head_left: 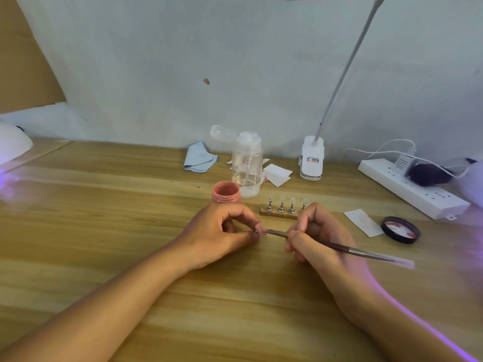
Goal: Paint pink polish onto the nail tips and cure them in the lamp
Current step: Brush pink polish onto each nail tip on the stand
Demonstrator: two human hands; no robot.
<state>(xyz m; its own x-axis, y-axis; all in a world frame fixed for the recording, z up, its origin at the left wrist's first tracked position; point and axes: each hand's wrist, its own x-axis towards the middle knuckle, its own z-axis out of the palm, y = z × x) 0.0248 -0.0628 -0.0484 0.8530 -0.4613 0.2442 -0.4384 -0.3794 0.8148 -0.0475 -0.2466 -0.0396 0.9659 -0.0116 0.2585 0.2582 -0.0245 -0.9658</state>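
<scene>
My left hand (222,236) pinches a small pink-coated nail tip (258,228) between thumb and forefinger, low over the wooden table. My right hand (313,239) grips a thin dark brush (350,250), whose bristle end touches the nail tip. An open pink polish jar (226,192) stands just behind my left hand. A small wooden stand (278,212) with several clear nail tips on metal pegs sits behind my right hand. The white curing lamp (14,145) glows purple at the far left edge.
A clear pump bottle (247,165) stands behind the jar, with a grey cloth (200,158) and paper squares (277,173) nearby. The jar's black lid (400,229) and a paper piece (363,222) lie to the right. A clip lamp base (311,159) and power strip (410,188) stand at the back right.
</scene>
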